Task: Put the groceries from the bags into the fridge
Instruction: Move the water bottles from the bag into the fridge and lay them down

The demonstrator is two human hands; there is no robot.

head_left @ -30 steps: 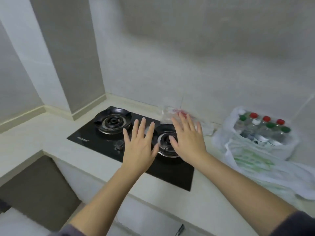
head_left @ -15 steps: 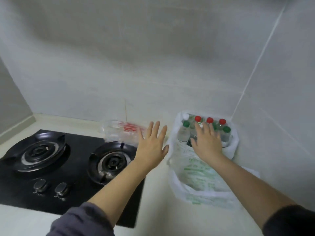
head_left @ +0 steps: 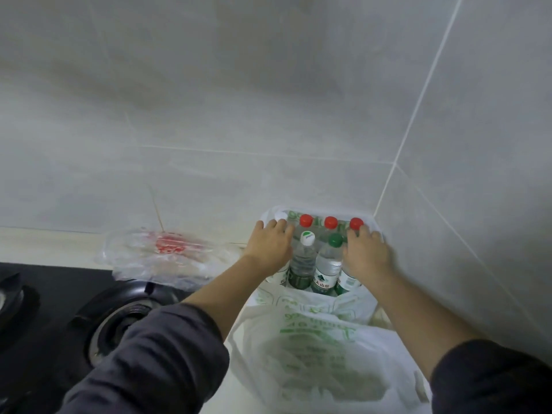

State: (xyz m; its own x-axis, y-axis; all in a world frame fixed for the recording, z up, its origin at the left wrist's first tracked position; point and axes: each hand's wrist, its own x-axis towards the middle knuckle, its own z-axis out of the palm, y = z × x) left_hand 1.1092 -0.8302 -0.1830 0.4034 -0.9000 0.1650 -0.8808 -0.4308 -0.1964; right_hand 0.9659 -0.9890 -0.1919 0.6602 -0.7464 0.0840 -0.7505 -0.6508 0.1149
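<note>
Gone from hovering flat over the hob (head_left: 59, 282) to the bag (head_left: 313, 339) in the corner of the surface (head_left: 44, 243). Left hand (head_left: 270, 245) on the left flank of the upright bottles (head_left: 303, 258), right hand (head_left: 366, 253) on the right flank, fingers bent over the caps. Impossible to tell whether gripping yet. Probably unloading just starting: nothing out, fridge unseen.

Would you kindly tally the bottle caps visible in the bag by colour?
Red caps: 3
White caps: 2
Green caps: 1
Total: 6 in view; others may be hidden.
</note>
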